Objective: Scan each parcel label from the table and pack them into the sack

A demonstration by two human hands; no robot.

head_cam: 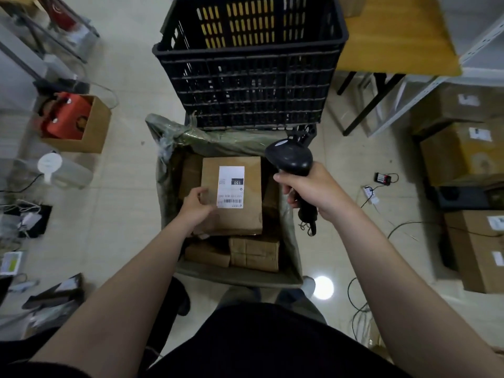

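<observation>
In the middle of the frame, parcel [245,214]: a flat brown paper package with its white label [231,186] face up. It sits over the open sack [163,186], on or just above the packages already inside; you cannot tell which.
Handling: probably light and a bit floppy, with a dry, grippy skin. Take it by an edge and keep off the label.
Left hand [195,204]: pinches the parcel's left edge, thumb on top.
Right hand [308,189]: wrapped round the scanner [290,158], whose head is just right of the parcel's top corner.
Packed boxes [255,253]: stacked unevenly at the lower end of the sack, so the parcel may tip.
In the way: the black crate [245,85] stands against the sack's upper rim, and the scanner's cord [308,225] dangles at its right wall.
</observation>
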